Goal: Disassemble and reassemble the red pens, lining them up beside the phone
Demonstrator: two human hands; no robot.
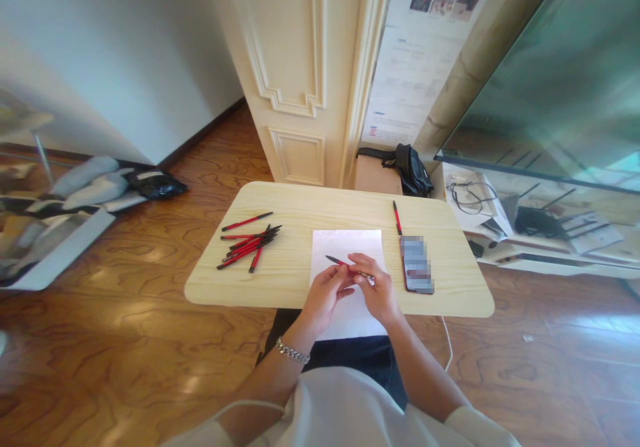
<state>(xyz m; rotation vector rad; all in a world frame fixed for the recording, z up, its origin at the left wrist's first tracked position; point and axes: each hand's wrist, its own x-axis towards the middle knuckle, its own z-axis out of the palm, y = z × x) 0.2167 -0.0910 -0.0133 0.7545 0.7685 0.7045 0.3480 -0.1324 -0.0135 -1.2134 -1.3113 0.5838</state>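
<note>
Over a white sheet of paper [345, 242], both my hands hold one red pen with a black tip [336, 260], which points up and to the left. My left hand [329, 290] pinches it around the middle. The fingers of my right hand [374, 284] close on its rear part, which they partly hide. To the left lies a pile of red and black pens [250, 246], with one pen [247, 221] apart behind it. Right of the paper a single pen [397, 217] lies behind a phone [417, 265].
The small light wooden table [295, 200] has rounded corners. A white cable [446, 340] hangs beyond its near right edge. A black bag [413, 170] sits on a box behind it. A low cabinet with a router [540, 222] stands right, under a large screen [560, 100].
</note>
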